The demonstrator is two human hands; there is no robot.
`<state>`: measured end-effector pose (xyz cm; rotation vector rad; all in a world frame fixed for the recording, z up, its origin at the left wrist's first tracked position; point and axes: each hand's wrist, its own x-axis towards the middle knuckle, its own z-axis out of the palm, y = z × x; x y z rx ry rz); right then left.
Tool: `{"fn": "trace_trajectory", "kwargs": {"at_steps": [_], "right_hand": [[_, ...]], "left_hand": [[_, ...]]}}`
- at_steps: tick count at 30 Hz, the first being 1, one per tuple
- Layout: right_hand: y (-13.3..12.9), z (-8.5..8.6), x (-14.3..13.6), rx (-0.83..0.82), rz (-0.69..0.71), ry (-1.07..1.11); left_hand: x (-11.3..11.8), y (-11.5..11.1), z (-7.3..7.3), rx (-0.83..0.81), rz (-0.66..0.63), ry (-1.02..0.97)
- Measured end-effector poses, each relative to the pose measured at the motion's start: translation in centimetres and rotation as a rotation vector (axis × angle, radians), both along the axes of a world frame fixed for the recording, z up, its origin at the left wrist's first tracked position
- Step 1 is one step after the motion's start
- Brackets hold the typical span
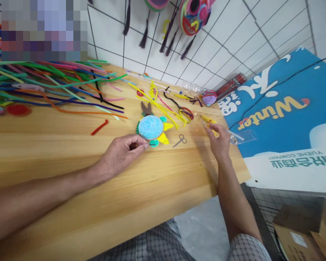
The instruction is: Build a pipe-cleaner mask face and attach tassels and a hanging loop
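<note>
My left hand point(125, 150) is closed in a pinch on a short thin black strip point(152, 145). Just beyond those fingertips lies a round craft piece point(151, 127) with a light blue coiled dome, yellow points and teal discs. At the right, my right hand point(219, 139) has its fingers closed around a yellow glue gun point(210, 120), whose nozzle points toward the wall; the hand covers part of it. Small scissors point(180, 140) rest on the table between the hands. Dark-jawed pliers point(146, 108) lie behind the craft piece.
Many coloured pipe cleaners point(57, 85) are heaped at the left. Yellow pipe cleaners point(157, 105) and a purple ball point(209, 97) lie farther back. A short red piece point(99, 127) is left of the craft piece. A blue printed board point(277, 108) stands at the right, with a black cable across it.
</note>
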<state>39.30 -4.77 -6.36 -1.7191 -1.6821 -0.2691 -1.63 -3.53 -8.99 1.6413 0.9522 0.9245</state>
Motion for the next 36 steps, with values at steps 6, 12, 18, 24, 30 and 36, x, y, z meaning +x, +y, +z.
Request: {"fn": "trace_trajectory", "kwargs": {"at_steps": [6, 12, 18, 24, 30, 36], "right_hand": [[0.6, -1.5, 2.5, 0.014, -0.106, 0.258], [1.3, -3.6, 5.8, 0.045, -0.299, 0.231], [3.0, -4.1, 7.5, -0.121, -0.287, 0.148], [2.6, -4.2, 6.1, -0.18, -0.181, 0.022], [3.2, -5.2, 4.5, -0.208, -0.12, -0.06], [2.8, -4.7, 5.4, -0.095, -0.272, 0.13]], "left_hand": [[-0.1, 0.0, 0.1, -0.001, -0.007, 0.018], [-0.2, 0.0, 0.2, -0.005, -0.012, 0.029], [-0.2, 0.0, 0.1, -0.001, -0.009, 0.028], [-0.2, 0.1, 0.1, 0.016, -0.024, 0.019], [-0.2, 0.1, 0.2, 0.009, -0.018, 0.029], [-0.2, 0.1, 0.2, 0.027, -0.027, 0.009]]}}
